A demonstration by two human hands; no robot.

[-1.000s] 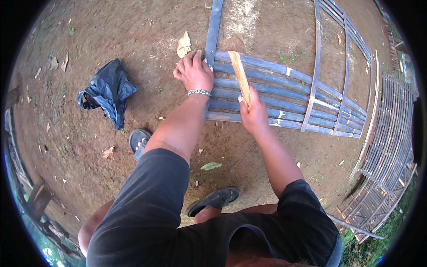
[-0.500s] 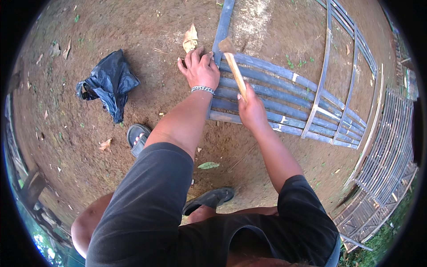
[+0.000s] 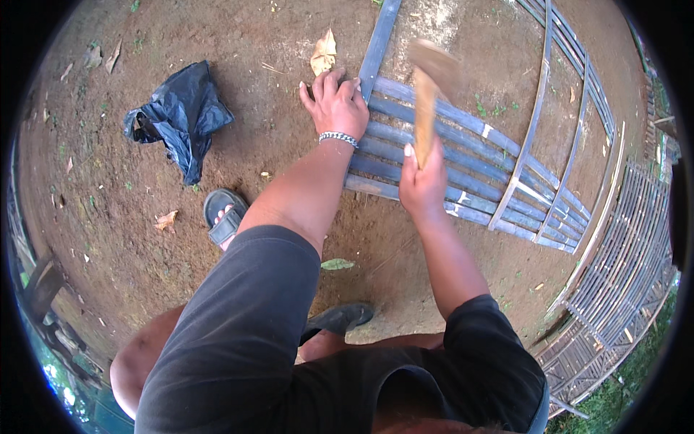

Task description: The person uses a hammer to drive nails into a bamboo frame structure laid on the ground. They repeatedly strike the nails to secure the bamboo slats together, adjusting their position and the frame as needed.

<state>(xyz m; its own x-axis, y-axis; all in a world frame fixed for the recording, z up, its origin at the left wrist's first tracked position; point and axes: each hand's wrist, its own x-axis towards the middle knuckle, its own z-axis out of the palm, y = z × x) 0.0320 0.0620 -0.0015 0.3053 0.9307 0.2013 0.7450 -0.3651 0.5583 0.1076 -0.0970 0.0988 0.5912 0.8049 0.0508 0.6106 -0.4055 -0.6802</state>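
Note:
My right hand (image 3: 425, 181) is closed round the wooden handle of a hammer (image 3: 424, 119). Its brownish head, smeared by motion, is raised over the far slats. My left hand (image 3: 340, 108), with a chain bracelet at the wrist, lies palm down at the left end of a frame of dark bamboo slats (image 3: 452, 155). Its fingers are spread, and the palm covers part of the flat dark crosspiece (image 3: 381, 43) there. Whether anything small sits under the thumb is hidden.
A crumpled black plastic bag (image 3: 181, 116) lies on the bare soil to the left. A dry leaf (image 3: 324, 52) is just beyond my left hand. Thin crossbars (image 3: 531, 130) span the frame on the right. Farther right stands a slatted bamboo panel (image 3: 625, 253). My sandalled foot (image 3: 225, 217) is nearby.
The hammer has been lifted, its head moving right and closer to the camera. My right hand has shifted slightly right. My left hand keeps its place on the frame; the whole view has shifted a little.

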